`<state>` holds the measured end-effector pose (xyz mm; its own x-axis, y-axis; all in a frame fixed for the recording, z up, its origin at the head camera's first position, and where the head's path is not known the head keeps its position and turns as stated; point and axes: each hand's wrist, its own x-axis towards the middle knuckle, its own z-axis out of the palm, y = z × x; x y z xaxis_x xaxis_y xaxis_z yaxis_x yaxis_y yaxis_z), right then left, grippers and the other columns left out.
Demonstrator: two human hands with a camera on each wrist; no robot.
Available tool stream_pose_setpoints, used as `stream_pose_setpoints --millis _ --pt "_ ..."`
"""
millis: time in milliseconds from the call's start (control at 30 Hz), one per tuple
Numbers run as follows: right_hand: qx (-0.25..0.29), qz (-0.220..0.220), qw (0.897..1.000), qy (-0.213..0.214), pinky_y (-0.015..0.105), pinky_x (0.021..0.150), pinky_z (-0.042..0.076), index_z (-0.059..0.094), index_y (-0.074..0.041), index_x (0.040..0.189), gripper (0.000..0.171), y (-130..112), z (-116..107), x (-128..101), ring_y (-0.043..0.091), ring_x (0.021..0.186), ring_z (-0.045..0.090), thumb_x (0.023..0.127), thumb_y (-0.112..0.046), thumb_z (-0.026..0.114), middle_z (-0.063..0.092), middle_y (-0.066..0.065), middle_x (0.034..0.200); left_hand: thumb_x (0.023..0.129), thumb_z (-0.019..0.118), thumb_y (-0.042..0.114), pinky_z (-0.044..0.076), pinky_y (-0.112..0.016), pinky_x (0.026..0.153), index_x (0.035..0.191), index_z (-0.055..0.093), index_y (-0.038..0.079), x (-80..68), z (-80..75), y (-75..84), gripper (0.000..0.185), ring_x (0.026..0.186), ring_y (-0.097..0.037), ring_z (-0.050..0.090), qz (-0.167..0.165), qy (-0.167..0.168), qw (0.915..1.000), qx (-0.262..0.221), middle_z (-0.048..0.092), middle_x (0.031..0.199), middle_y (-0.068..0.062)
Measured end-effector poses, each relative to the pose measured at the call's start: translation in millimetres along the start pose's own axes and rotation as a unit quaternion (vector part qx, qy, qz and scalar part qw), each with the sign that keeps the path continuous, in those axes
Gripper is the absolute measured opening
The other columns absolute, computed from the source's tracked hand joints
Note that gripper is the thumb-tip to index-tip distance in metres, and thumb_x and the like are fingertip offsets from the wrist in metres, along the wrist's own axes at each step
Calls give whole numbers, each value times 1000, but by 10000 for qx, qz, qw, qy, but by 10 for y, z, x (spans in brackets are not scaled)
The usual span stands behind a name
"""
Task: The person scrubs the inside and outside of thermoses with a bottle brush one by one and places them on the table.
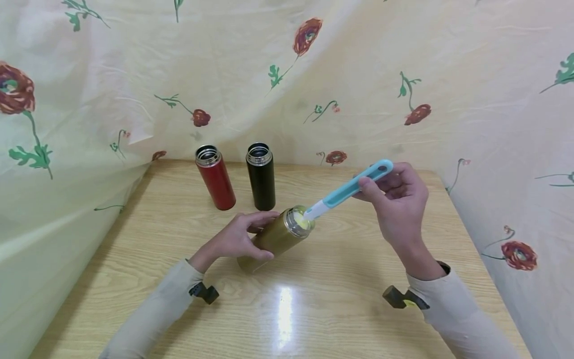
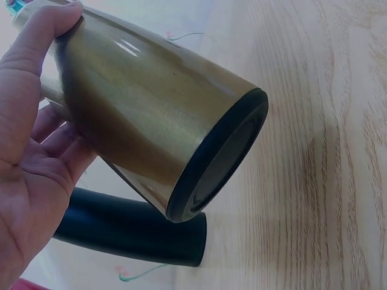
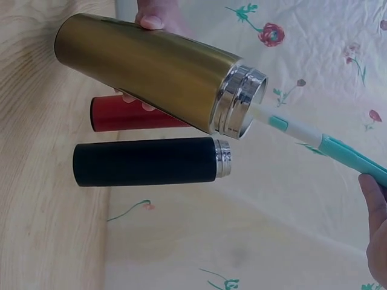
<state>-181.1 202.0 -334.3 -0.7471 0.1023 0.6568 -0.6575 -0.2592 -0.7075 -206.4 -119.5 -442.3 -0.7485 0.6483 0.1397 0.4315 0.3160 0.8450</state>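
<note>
My left hand (image 1: 239,239) grips a gold flask (image 1: 274,240) around its body and holds it tilted, its base near the table and its steel mouth pointing up to the right. The gold flask (image 2: 151,115) fills the left wrist view, black base toward the camera. My right hand (image 1: 396,197) pinches the teal handle of a bottle brush (image 1: 347,190). The brush's yellow sponge head sits in the flask's mouth. In the right wrist view the brush (image 3: 314,140) enters the gold flask (image 3: 151,66) from the right.
A red flask (image 1: 215,178) and a black flask (image 1: 261,176) stand upright and uncapped at the back of the wooden table (image 1: 341,309). Floral cloth (image 1: 403,75) hangs behind and along both sides of the table.
</note>
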Motion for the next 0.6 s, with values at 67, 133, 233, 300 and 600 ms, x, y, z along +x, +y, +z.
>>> stream_pose_setpoints --millis 67,133,233,300,600 --pt "1 31 10000 1 37 65 62 60 16 102 19 7 4 -11 21 74 73 85 22 65 74 17 88 75 91 17 56 -36 98 147 51 6 0 3 0 84 125 -25 63 15 14 10000 -15 63 141 -9" --pt "-8 63 10000 -4 37 65 62 60 15 102 19 12 10 -20 21 74 73 85 22 65 74 17 88 74 91 16 56 -36 98 147 52 6 3 3 2 84 125 -24 64 9 22 10000 -26 63 141 -9" --pt "-98 147 9998 -63 36 66 62 60 13 101 18 31 26 -44 20 75 73 85 21 65 75 15 89 74 91 17 56 -37 98 147 52 6 13 3 25 84 125 -24 63 8 15 10000 -23 63 141 -9" --pt "-251 237 9993 -107 35 66 62 61 12 101 18 49 40 -69 19 76 73 86 20 66 75 13 89 75 91 18 56 -39 99 148 51 7 26 2 43 84 126 -24 63 23 7 10000 -12 62 141 -9" --pt "-624 533 9962 -289 35 67 62 54 20 103 23 164 101 -188 16 79 73 86 16 69 74 7 91 75 91 21 55 -40 100 148 51 8 86 0 57 84 126 -22 63 40 6 10000 3 63 141 -7"
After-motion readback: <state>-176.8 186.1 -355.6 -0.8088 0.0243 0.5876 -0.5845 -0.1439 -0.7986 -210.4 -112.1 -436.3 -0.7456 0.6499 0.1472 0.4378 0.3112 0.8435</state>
